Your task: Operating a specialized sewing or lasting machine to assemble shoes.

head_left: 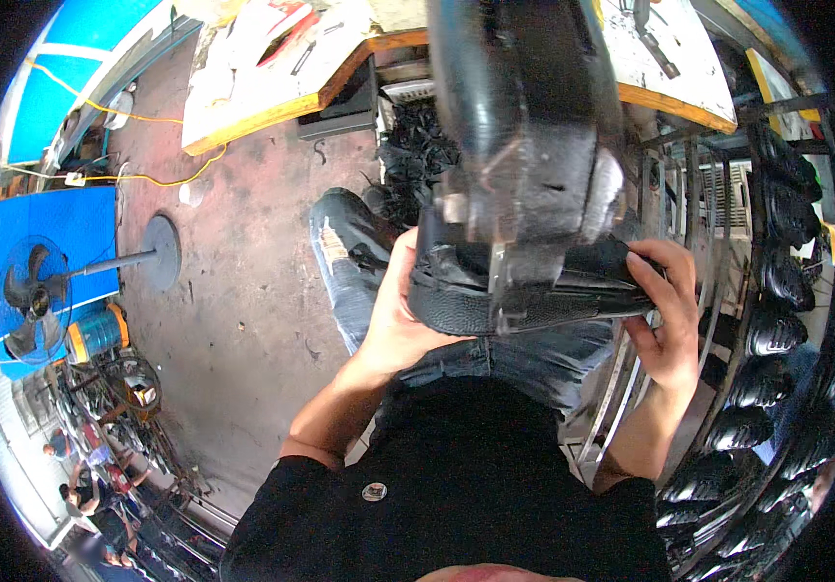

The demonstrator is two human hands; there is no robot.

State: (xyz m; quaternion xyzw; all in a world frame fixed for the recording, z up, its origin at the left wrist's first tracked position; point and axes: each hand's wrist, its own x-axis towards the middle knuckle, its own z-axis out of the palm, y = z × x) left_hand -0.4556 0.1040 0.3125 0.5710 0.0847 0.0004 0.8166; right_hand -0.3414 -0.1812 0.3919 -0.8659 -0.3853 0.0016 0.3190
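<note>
A black shoe [456, 286] lies sideways under the head of a dark machine [524, 126], its sole turned toward me. My left hand [393, 310] grips the heel end of the shoe. My right hand [665, 310] holds the toe end, fingers curled over its upper edge. A metal part of the machine [509, 281] presses against the middle of the shoe and hides that stretch of it. My knees in blue jeans [349, 262] show below the shoe.
A metal rack [776, 330] with several black shoes stands at the right. A pile of black shoe parts [417, 155] lies under a yellow-edged workbench [262, 107]. A standing fan [34, 291] and yellow cable [146, 175] are on the reddish floor at left.
</note>
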